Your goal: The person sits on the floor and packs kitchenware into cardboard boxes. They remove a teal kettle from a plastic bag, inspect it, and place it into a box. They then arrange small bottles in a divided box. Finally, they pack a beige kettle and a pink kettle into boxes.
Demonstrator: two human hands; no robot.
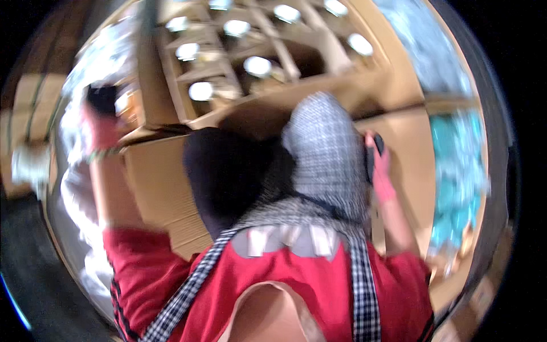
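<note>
My left hand (103,117), in a pink and black glove, reaches out at the left, beside an amber item with a white top (126,105). Its fingers are smeared by motion, and I cannot see whether they touch it. My right hand (380,162), also gloved in pink and black, is next to my checked right knee, over cardboard. A dark shape shows along its fingers; I cannot tell whether that is the glove or a held thing. Ahead of my knees stands an open cardboard box (376,85) with dividers. Several white-capped bottles (257,67) stand in its cells.
Clear plastic wrapping (105,62) lines the left side. On the right are turquoise plastic-wrapped packs (456,171) and pale bluish plastic (421,43). Cardboard flaps (162,176) lie beneath and beside my legs. One bottle-box cell (307,57) near the right looks dark, without a white cap.
</note>
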